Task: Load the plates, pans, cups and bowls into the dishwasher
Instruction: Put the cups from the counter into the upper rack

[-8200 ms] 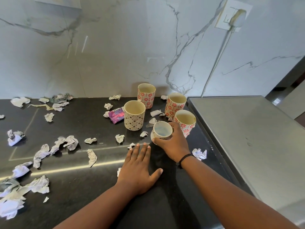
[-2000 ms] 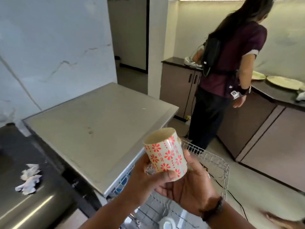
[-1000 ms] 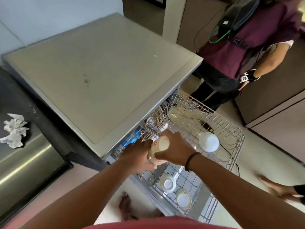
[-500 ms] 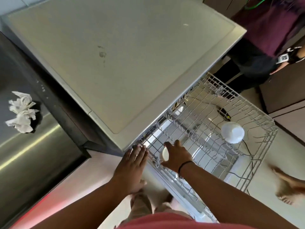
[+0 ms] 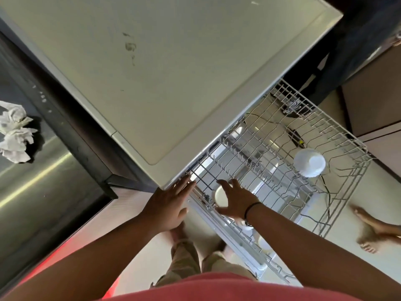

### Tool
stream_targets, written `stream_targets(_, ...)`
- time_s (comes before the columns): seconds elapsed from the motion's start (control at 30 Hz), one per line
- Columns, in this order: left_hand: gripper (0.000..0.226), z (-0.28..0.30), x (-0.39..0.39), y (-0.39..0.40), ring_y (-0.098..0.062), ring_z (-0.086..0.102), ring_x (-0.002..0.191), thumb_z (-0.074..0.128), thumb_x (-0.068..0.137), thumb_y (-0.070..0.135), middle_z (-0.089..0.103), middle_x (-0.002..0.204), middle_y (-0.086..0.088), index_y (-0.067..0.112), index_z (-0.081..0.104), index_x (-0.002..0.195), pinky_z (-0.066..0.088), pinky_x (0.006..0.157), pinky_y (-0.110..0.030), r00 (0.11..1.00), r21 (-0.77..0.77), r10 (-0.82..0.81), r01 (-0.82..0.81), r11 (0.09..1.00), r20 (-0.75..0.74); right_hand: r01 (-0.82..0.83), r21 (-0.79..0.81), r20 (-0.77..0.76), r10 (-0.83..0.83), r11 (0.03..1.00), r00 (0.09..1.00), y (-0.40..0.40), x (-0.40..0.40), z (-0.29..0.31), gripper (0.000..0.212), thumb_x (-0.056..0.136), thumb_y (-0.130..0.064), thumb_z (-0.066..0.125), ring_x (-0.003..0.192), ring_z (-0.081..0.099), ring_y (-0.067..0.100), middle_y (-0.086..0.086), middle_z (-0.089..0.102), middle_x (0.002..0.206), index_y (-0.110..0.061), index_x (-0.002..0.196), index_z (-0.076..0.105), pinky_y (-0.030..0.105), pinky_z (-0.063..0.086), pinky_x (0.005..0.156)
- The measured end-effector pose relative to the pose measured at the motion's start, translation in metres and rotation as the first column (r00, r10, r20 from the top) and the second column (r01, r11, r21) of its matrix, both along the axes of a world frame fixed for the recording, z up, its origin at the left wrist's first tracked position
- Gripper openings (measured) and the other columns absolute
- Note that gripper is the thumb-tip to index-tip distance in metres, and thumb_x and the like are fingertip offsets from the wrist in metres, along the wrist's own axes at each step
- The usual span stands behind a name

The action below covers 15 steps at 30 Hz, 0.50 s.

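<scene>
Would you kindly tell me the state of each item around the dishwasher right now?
Rack: pulled out of the dishwasher.
Cup: upside down in the rack, under the right hand.
White bowl: upside down in the rack.
Right hand: fingers spread over the cup.
Left hand: flat, fingers straight, at the dishwasher's front edge.
Crumpled tissue: lying on the dark counter.

cup (image 5: 220,195) upturned in rack (image 5: 338,135) — near corner
</scene>
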<state>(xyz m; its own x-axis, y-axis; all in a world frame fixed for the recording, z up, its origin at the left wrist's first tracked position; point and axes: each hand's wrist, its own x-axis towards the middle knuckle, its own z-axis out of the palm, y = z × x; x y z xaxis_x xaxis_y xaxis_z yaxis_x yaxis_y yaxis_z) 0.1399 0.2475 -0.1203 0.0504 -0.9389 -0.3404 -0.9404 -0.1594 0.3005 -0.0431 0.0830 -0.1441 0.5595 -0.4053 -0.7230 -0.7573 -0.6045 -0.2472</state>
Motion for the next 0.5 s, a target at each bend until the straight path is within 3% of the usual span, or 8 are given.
stream_targets(0.07,0.078,0.001,0.0,0.0,-0.032,0.023,0.144,0.063,0.085,0.037,0.018,0.16,-0.005,0.02,0.025,0.152,0.041,0.104,-0.052,1.0,-0.017,0.018,-0.018,1.0,-0.017,0.045,0.058,0.039,-0.047,0.997,0.998,-0.003,-0.005,0.002,0.092,0.08,-0.055,0.064,0.128,0.045,0.036,0.006,0.016,0.154,-0.036,0.148,0.006,0.047,0.047,0.099)
stream_targets(0.23,0.077,-0.004,-0.01,-0.004,-0.024,-0.005,0.149,0.046,0.093,0.047,-0.007,0.162,0.003,0.026,0.004,0.154,0.017,0.116,-0.045,0.995,0.067,0.095,-0.096,0.993,0.02,0.172,0.105,0.109,-0.184,0.979,0.977,-0.011,-0.019,0.014,0.094,0.08,-0.051,0.066,0.126,0.046,0.032,0.009,0.03,0.149,-0.032,0.15,0.006,0.045,0.042,0.103)
stream_targets(0.5,0.075,0.033,-0.037,-0.018,-0.027,-0.009,0.148,0.037,0.097,0.05,-0.005,0.162,-0.007,0.015,0.002,0.154,0.0,0.119,-0.04,0.989,0.116,0.097,-0.11,0.987,0.113,0.151,0.063,0.092,-0.156,0.987,0.983,-0.029,-0.039,0.059,0.09,0.077,-0.056,0.068,0.119,0.052,0.028,0.012,0.044,0.141,-0.022,0.147,0.022,0.037,0.045,0.099)
